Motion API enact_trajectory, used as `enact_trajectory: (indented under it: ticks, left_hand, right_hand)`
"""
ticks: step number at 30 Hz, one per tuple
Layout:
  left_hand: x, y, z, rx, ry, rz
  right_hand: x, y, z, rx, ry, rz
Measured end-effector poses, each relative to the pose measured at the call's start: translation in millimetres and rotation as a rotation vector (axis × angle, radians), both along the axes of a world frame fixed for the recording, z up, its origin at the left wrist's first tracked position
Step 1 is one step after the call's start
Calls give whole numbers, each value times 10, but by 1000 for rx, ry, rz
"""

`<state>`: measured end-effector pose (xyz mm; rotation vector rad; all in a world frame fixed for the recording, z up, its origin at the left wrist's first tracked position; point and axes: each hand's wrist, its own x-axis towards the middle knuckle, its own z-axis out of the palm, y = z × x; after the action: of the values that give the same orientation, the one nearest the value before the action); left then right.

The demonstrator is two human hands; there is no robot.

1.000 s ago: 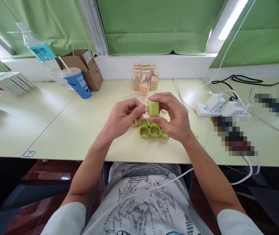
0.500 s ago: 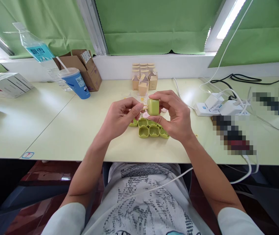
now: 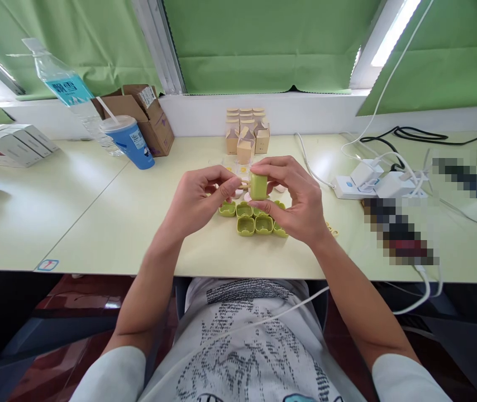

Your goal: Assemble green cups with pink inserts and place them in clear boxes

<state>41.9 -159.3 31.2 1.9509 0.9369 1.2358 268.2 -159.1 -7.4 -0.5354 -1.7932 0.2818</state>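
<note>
My right hand (image 3: 295, 198) holds a small green cube-shaped case (image 3: 258, 186) above the table, fingers wrapped over its top and bottom. My left hand (image 3: 199, 201) is closed in a pinch on a small pale piece (image 3: 243, 183) at the case's left side. Just below the hands, several open green case halves (image 3: 255, 221) lie in a cluster on the pale table (image 3: 129, 223). A few small pink pieces (image 3: 247, 196) lie among them.
Small tan cartons (image 3: 247, 134) stand stacked at the back centre. A blue cup with a straw (image 3: 128, 140), a water bottle (image 3: 68, 92) and a brown cardboard box (image 3: 150, 114) sit at the back left. White boxes (image 3: 10, 144) lie far left. A power strip with plugs and cables (image 3: 375, 181) is at the right.
Both hands and the green case have sunk slightly toward the table, and my left hand has drawn a little away to the left, uncovering one more green half on the table.
</note>
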Motion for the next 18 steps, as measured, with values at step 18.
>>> enact_trajectory:
  ticks: [18]
  left_hand:
    - [-313,53,-21,-125,223,-59]
  right_hand:
    - [-219,-42,-165,13,-209,-46]
